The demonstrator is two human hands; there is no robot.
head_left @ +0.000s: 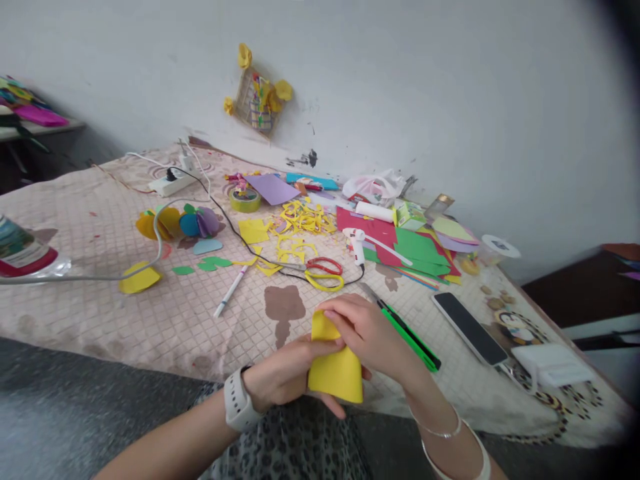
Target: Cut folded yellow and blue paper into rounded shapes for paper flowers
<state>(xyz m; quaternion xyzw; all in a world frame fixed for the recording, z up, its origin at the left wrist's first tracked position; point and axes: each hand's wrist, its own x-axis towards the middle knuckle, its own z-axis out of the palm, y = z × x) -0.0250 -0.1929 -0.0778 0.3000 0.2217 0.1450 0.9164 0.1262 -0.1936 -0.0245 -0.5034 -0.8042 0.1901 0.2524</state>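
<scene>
From my head camera, I see both my hands on one yellow craft sheet (337, 381), held up at the near edge of the table, partly over my patterned clothing (300, 440). My left hand (290, 373) grips it from the left, thumb across the front and fingers behind; my right hand (367, 333) pinches its upper part, fingertips close to my left thumb. The sheet is curved — its lower edge bows out, and my fingers hide some of the top. My left wrist wears a white watch (239, 402) (two bangles circle the right one).

Just beyond my right hand a green utility knife (411, 339) lies slantwise, blade out, on the checked tablecloth (180, 327). Farther off are scissors (325, 283) with one red and one yellow loop, near a heap of yellow scraps (305, 219). A white glue gun (357, 248) rests beside green sheets (421, 252). To the left lie a white marker (230, 291) and green leaf cutouts (214, 263); to the right — well apart from the scissors — a dark-screened phone (470, 328).
</scene>
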